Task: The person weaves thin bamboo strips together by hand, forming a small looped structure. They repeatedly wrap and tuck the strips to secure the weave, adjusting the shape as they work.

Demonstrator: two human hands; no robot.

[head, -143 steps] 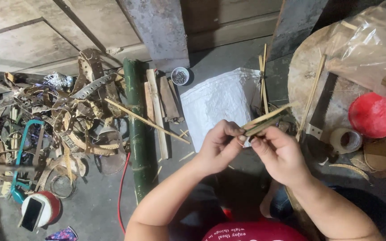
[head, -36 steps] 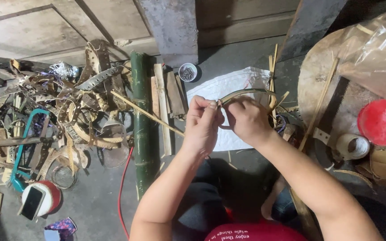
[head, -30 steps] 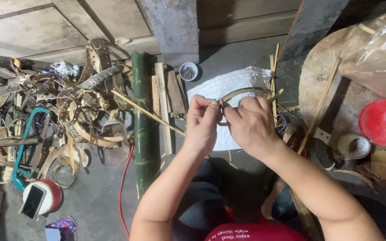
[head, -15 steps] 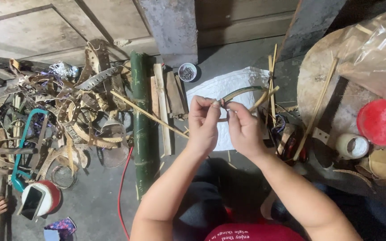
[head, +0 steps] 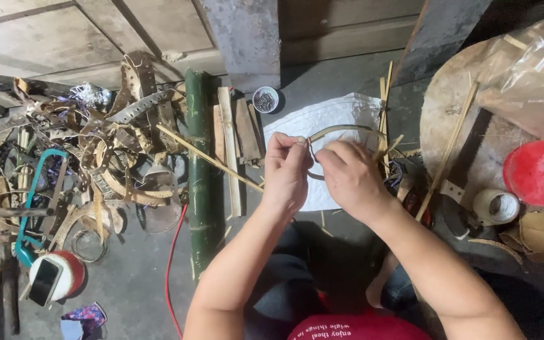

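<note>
Both hands meet over a white sack spread on the floor. My left hand pinches one end of a thin bamboo strip that is bent into a loop. My right hand grips the same strip right beside it, where the ends cross. The curved part of the strip arcs away from me above the sack. My forearms reach out from the bottom of the view.
A green bamboo pole and flat wooden slats lie left of my hands. A heap of bamboo strips and scraps fills the left floor, with a teal hacksaw. A red lid, tape roll and handsaw are right.
The straight strip held 4.8 s ago is now bent into a loop. Over the last second my hands drew closer together at the loop's crossing.
</note>
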